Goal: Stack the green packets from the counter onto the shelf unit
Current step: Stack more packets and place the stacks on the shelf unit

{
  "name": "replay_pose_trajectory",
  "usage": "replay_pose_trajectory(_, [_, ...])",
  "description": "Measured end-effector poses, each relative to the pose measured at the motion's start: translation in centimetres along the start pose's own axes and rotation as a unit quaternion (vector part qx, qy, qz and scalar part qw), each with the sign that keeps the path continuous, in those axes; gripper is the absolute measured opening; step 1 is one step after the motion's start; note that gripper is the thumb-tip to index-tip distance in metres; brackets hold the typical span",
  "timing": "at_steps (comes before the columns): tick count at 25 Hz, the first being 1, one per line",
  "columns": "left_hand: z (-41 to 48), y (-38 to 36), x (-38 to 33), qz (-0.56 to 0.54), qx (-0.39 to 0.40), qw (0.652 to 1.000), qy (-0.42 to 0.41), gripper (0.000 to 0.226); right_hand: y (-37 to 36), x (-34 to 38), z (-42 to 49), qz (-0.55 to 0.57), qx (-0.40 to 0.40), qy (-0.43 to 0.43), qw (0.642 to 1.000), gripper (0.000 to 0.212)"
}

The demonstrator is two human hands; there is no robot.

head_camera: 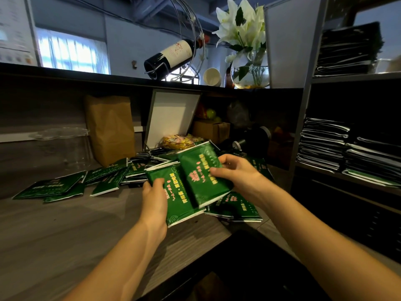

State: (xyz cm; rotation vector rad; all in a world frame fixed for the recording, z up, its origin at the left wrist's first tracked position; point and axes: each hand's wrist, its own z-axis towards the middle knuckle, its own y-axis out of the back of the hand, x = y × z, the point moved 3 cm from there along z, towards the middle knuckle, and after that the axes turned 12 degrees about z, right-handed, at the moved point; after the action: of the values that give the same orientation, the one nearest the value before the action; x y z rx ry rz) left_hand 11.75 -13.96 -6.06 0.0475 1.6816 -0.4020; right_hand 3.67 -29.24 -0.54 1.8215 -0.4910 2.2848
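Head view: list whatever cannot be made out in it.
- Print on the lower packet, in the left hand, and the upper packet, in the right hand: too blurred to read.
- Left fingers: hidden under the lower packet.
- Stacks on the shelf unit: too dark to count, cut by the right edge.
- Loose packets on the counter: partly behind the hands.

Both forearms were bare where they showed, from the bottom edge of the frame up to the wrists. The left hand (155, 198) and right hand (238, 177), near the centre, were bare as well, with short, plain thumbnails.
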Motion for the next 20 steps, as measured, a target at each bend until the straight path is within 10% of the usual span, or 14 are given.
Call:
replay_pose_trajectory(3, [-0.4, -0.3, -0.4, 0.017, 0.011, 0.999, -0.029, 0.023, -2.0, -1.8, -0.1, -0.114, 0.011, 0.024, 0.993, 0.026])
replay_pose_trajectory(13, [-0.2, 0.4, -1.4, 0.071, 0.022, 0.991, -0.113, 0.016, -1.3, -1.8, 1.7, -0.256, -0.068, 0.126, 0.956, 0.011])
replay_pose_trajectory(20, [-0.3, 0.6, -2.1, 0.127, 0.07, 0.971, -0.187, 0.022, 2.5, -4.0, 6.4, -0.477, 0.103, -0.117, 0.865, 0.062])
